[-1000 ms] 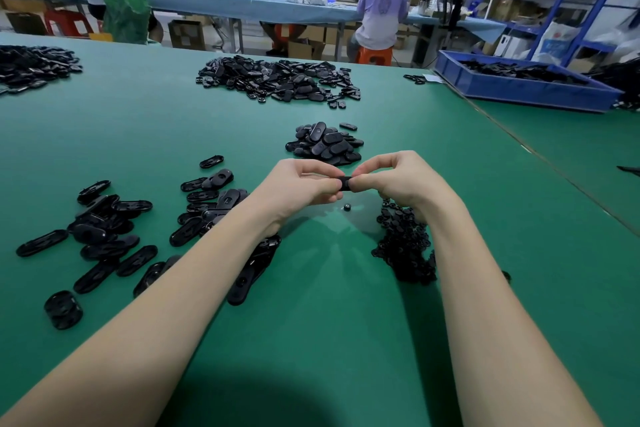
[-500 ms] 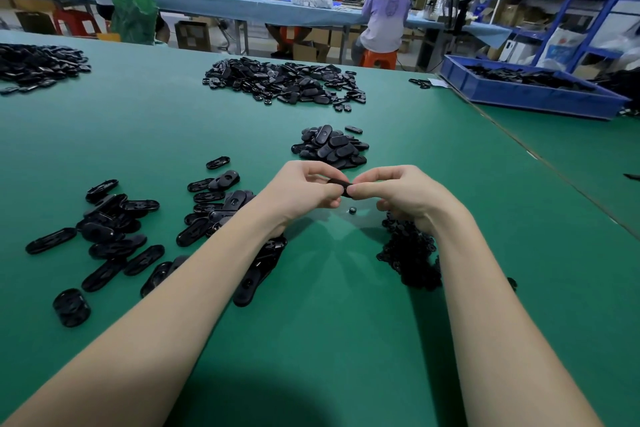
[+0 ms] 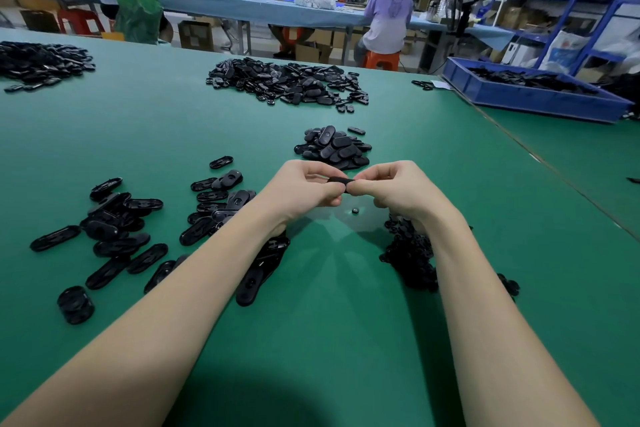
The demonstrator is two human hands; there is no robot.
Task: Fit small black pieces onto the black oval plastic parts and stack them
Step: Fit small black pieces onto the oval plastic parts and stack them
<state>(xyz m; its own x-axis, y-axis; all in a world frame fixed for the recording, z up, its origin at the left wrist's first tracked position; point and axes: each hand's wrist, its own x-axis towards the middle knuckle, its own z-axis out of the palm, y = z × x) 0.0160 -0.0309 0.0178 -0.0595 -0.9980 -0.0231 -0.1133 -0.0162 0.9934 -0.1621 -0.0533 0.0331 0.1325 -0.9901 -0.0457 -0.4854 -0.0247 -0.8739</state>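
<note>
My left hand [image 3: 304,189] and my right hand [image 3: 391,189] meet above the green table, both pinching one black oval part [image 3: 341,180] held edge-on between their fingertips. Whether a small piece sits on it is hidden by my fingers. One small round black piece [image 3: 355,210] lies on the table just below my hands. A heap of small black pieces [image 3: 408,253] sits under my right wrist. Loose black oval parts [image 3: 114,229] are scattered to the left. A pile of oval parts [image 3: 334,147] lies just beyond my hands.
A larger heap of black parts [image 3: 287,81] lies farther back, another heap [image 3: 38,62] at far left. A blue bin [image 3: 530,99] with parts stands at the right rear. A seam [image 3: 554,166] separates this green table from its neighbour. People work at a far bench.
My hands stayed together on the oval part, shifting it slightly between the fingertips. The camera dipped a little, so everything sits lower in view.
</note>
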